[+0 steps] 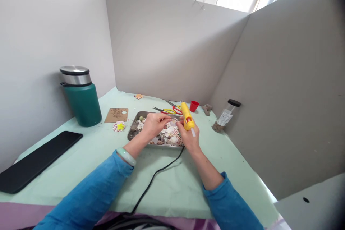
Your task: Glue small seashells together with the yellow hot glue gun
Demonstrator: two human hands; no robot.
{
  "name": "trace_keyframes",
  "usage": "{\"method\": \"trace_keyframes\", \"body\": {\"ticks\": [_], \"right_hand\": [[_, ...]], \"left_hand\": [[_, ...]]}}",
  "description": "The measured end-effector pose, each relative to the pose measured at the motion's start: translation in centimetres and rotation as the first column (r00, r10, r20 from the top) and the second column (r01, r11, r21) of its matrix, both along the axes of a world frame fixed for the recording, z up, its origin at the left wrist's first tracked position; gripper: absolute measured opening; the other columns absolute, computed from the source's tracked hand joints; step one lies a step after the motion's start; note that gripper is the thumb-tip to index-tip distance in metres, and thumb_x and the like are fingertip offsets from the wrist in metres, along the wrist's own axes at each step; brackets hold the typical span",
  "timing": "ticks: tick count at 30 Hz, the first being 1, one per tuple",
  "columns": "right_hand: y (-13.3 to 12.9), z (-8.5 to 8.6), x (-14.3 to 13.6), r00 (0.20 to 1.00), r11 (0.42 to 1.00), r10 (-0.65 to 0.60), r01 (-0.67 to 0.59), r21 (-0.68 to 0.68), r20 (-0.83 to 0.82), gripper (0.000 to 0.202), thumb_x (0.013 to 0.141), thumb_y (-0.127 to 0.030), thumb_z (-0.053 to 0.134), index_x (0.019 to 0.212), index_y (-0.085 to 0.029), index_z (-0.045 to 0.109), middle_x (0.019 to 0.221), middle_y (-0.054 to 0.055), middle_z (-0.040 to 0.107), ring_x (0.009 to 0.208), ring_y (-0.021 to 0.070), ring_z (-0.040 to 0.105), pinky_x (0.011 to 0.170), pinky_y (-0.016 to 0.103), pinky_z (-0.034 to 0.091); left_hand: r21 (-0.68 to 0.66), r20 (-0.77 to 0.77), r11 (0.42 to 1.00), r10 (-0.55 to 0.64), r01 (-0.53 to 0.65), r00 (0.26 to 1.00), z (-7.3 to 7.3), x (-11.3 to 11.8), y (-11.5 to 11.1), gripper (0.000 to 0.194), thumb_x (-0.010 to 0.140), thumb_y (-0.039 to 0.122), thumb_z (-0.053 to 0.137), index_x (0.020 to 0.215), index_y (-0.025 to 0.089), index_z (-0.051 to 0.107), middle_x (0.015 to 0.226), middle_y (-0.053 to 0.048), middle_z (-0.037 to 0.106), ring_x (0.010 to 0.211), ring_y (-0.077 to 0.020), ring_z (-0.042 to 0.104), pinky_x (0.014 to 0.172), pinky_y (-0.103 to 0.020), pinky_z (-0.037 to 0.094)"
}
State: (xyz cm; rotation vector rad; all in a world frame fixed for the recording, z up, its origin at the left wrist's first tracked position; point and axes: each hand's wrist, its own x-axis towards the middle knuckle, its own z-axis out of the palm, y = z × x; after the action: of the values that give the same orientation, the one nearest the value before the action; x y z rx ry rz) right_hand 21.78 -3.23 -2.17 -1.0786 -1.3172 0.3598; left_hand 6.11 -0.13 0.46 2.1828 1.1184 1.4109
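My right hand point(191, 139) is closed round a yellow hot glue gun point(186, 115), which points up and away from me; a short whitish glue stick point(193, 132) sticks out of its back end. Close beside it, the fingertips of my left hand point(154, 127) are pinched together; what they hold, if anything, is too small to make out. Both hands are over a metal tray point(164, 147) filled with seashells point(174, 140) and small stones. From the glue gun side a black cord point(155, 176) runs down towards me across the table.
To the left are a green flask point(83, 104), a black flat slab point(40, 161), a brown card point(114, 115) and a round piece with a yellow star point(120, 126). Behind the tray lie scissors point(168, 111) and a red cup point(194, 106). A jar point(226, 115) leans at the right partition.
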Motion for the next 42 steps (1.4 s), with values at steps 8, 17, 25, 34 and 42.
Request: {"method": "trace_keyframes", "body": {"ticks": [8,17,25,34,42], "right_hand": [[0.1,-0.3,0.2,0.997,1.0,-0.005,0.005,0.004,0.075,0.024,0.077,-0.036,0.059,0.094,-0.019,0.057,0.074,0.0,0.061,0.065,0.0151,0.057,0.064,0.028,0.046],[0.1,-0.4,0.1,0.995,1.0,-0.027,0.026,0.008,0.096,0.026,0.077,-0.039,0.058,0.093,-0.019,0.056,0.075,0.001,0.061,0.066,0.0156,0.058,0.065,0.028,0.046],[0.1,-0.4,0.0,0.996,1.0,-0.008,0.009,-0.007,0.087,0.027,0.076,-0.038,0.059,0.095,-0.019,0.057,0.077,0.001,0.062,0.066,0.0154,0.058,0.066,0.028,0.047],[0.4,-0.3,0.1,0.993,0.987,0.095,-0.104,-0.121,-0.073,0.032,0.071,-0.036,0.064,0.095,-0.016,0.06,0.075,0.002,0.061,0.063,0.0152,0.056,0.061,0.028,0.046],[0.2,0.1,0.0,0.991,0.983,0.122,-0.128,-0.132,-0.057,0.031,0.072,-0.034,0.063,0.096,-0.016,0.058,0.074,0.001,0.059,0.063,0.0143,0.055,0.061,0.027,0.046]], "left_hand": [[0.007,-0.026,1.0,-0.006,0.006,1.0,-0.3,0.0,0.2,0.011,0.076,0.026,0.063,0.078,0.019,0.072,0.054,0.001,0.065,0.052,-0.0119,0.06,0.058,-0.021,0.044],[-0.046,-0.059,0.999,-0.004,0.001,0.998,0.1,0.1,0.0,0.014,0.077,0.027,0.061,0.079,0.019,0.072,0.053,0.001,0.063,0.052,-0.0124,0.059,0.058,-0.022,0.044],[-0.122,0.017,0.989,-0.083,0.084,0.996,0.2,0.3,-0.1,0.028,0.074,0.027,0.063,0.101,0.018,0.066,0.088,-0.003,0.07,0.053,-0.0102,0.059,0.056,-0.022,0.046],[-0.259,0.105,0.956,-0.113,0.137,0.988,0.6,0.6,-0.8,0.021,0.076,0.03,0.06,0.088,0.016,0.068,0.053,0.0,0.062,0.047,-0.0113,0.058,0.05,-0.02,0.043],[-0.385,0.266,0.892,-0.141,0.239,0.954,0.4,1.0,-0.9,0.021,0.074,0.03,0.061,0.088,0.014,0.064,0.049,0.003,0.058,0.044,-0.0113,0.057,0.045,-0.019,0.041]]}}
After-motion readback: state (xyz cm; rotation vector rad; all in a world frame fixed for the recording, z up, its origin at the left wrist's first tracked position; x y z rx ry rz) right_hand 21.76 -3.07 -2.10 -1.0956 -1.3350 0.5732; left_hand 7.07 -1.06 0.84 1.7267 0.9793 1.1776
